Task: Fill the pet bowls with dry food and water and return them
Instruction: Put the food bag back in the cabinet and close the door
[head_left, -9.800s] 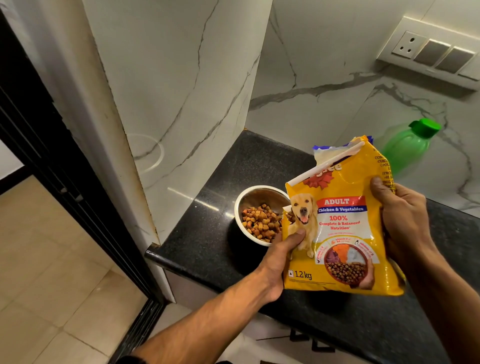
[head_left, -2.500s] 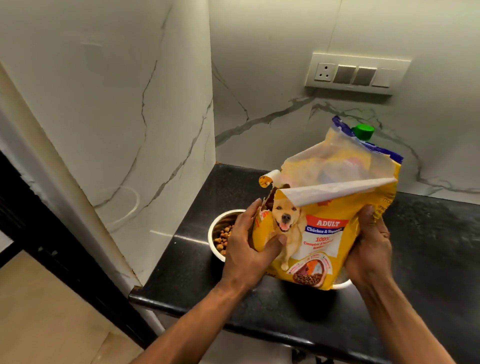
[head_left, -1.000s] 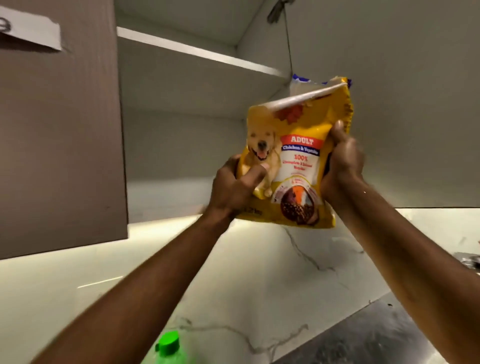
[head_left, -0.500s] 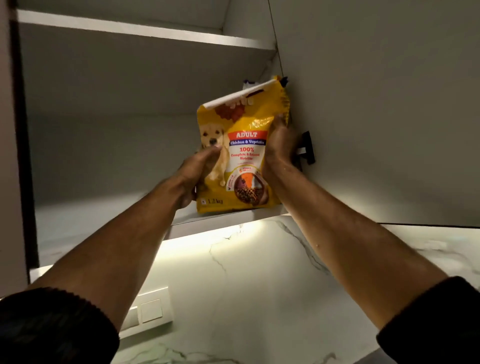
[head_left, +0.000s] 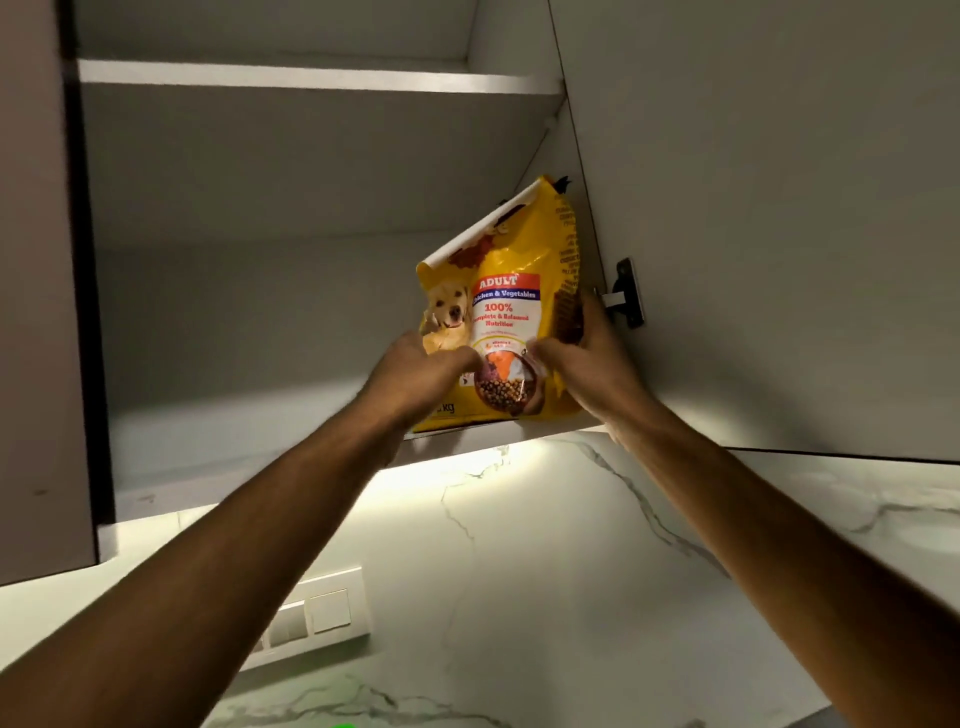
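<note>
The yellow dog food bag (head_left: 511, 312) stands at the front lip of the lower cabinet shelf (head_left: 260, 447), tilted a little, its right edge close against the cabinet's right side wall (head_left: 582, 218) and just left of the door hinge (head_left: 626, 293). Left of the bag the shelf runs open all the way to the cabinet's left edge, and above the bag's folded white top there is free room up to the upper shelf (head_left: 311, 78). The left hand (head_left: 421, 371) grasps the bag's lower left front, thumb across the printed panel; the right hand (head_left: 587, 358) grips its lower right side, fingers wrapped behind. The label reads "ADULT", "Chicken & Vegetables", "100% Complete & Balanced Nutrition", with a puppy picture and a "kg" mark partly hidden by the left hand. Below the bag, under the lit marble wall (head_left: 519, 545), a white switch plate (head_left: 311, 618) sits lower left.
</note>
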